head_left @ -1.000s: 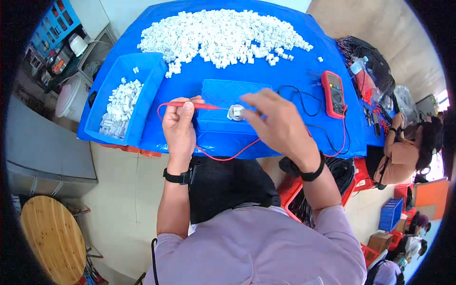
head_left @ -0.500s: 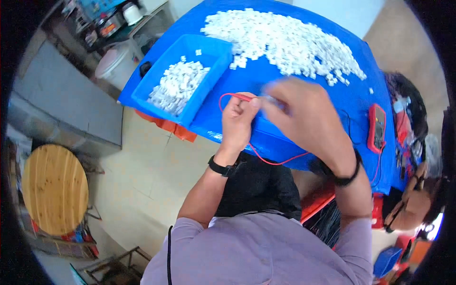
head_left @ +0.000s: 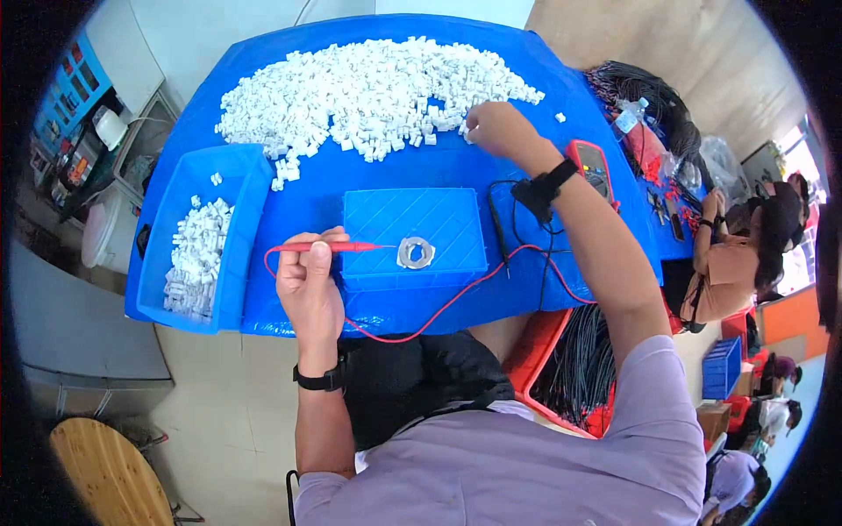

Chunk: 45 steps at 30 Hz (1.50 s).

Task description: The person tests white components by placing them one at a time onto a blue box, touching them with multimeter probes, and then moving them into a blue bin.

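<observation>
My left hand [head_left: 311, 285] is closed around a red test probe [head_left: 342, 247], whose thin metal tip points right, toward a round metal ring-shaped piece [head_left: 415, 252]. That ring lies on a blue box [head_left: 412, 215] with a flat ribbed top. From the probe a red lead [head_left: 430, 326] loops across to the right. At the right part of a wide heap of small white plastic blocks [head_left: 351, 96], my right hand [head_left: 509, 131] has its fingers curled down against the blocks. What its fingertips hold, if anything, is hidden.
A blue bin [head_left: 237, 254] of white blocks stands at left. A red multimeter [head_left: 592, 167] lies beyond my right forearm, and a black test probe [head_left: 498, 223] rests beside the box. Below right is a red crate [head_left: 526, 355] of black cables. Another person [head_left: 728, 263] sits at right.
My right hand has gone from beside my left hand to the white heap. My left hand keeps hold of the red probe. The view has turned, and the box with the ring shows fully.
</observation>
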Each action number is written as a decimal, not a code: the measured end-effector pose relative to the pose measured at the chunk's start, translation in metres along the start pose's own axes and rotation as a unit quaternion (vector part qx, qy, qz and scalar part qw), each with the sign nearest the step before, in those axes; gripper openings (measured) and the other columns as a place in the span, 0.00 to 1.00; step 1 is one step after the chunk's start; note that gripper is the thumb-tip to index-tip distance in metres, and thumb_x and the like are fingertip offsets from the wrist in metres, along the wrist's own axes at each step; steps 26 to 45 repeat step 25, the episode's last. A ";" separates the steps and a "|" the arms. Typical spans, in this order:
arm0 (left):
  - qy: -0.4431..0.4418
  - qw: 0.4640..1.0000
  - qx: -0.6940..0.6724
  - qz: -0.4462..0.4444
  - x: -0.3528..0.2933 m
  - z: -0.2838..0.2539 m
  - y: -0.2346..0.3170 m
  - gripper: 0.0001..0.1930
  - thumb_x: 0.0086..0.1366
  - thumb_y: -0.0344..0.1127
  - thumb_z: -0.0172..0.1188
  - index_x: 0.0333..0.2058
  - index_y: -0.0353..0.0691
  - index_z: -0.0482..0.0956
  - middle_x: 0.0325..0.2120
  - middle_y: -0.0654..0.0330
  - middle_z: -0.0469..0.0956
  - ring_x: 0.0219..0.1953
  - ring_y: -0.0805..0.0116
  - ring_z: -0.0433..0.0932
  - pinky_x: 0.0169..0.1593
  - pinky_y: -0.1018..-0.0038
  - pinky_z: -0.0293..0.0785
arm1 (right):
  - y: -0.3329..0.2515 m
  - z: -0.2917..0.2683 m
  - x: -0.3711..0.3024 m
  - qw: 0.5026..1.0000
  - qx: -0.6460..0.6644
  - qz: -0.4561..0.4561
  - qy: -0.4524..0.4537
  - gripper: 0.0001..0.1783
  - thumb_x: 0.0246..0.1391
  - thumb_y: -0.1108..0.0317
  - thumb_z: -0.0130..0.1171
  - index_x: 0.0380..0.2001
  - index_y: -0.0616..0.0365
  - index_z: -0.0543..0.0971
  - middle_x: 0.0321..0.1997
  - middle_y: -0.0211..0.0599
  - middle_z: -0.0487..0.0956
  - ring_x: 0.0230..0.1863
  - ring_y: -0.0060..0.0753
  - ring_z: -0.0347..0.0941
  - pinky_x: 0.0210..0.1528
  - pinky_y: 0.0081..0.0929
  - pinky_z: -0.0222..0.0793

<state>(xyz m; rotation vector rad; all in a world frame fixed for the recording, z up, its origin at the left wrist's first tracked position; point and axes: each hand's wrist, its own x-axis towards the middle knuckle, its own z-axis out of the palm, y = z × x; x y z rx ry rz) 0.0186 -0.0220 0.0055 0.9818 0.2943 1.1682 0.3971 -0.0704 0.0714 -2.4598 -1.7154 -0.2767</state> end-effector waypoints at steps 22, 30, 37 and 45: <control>-0.013 1.000 0.017 0.013 -0.002 0.000 0.001 0.09 0.74 0.34 0.62 0.46 0.36 0.77 0.42 0.48 0.85 0.52 0.59 0.81 0.64 0.63 0.70 | -0.004 -0.006 -0.053 0.973 0.224 -0.062 -0.003 0.10 0.63 0.70 0.59 0.43 0.58 0.86 0.38 0.40 0.87 0.35 0.37 0.85 0.39 0.36 0.82; -0.016 0.999 0.025 0.015 -0.001 -0.004 0.000 0.09 0.74 0.35 0.61 0.47 0.37 0.77 0.43 0.47 0.85 0.53 0.59 0.81 0.65 0.63 0.69 | -0.017 -0.008 -0.055 0.975 0.220 -0.029 0.002 0.11 0.60 0.65 0.61 0.43 0.56 0.86 0.42 0.45 0.88 0.41 0.44 0.86 0.45 0.41 0.81; -0.016 0.999 0.025 0.015 -0.001 -0.004 0.000 0.09 0.74 0.35 0.61 0.47 0.37 0.77 0.43 0.47 0.85 0.53 0.59 0.81 0.65 0.63 0.69 | -0.017 -0.008 -0.055 0.975 0.220 -0.029 0.002 0.11 0.60 0.65 0.61 0.43 0.56 0.86 0.42 0.45 0.88 0.41 0.44 0.86 0.45 0.41 0.81; -0.016 0.999 0.025 0.015 -0.001 -0.004 0.000 0.09 0.74 0.35 0.61 0.47 0.37 0.77 0.43 0.47 0.85 0.53 0.59 0.81 0.65 0.63 0.69 | -0.017 -0.008 -0.055 0.975 0.220 -0.029 0.002 0.11 0.60 0.65 0.61 0.43 0.56 0.86 0.42 0.45 0.88 0.41 0.44 0.86 0.45 0.41 0.81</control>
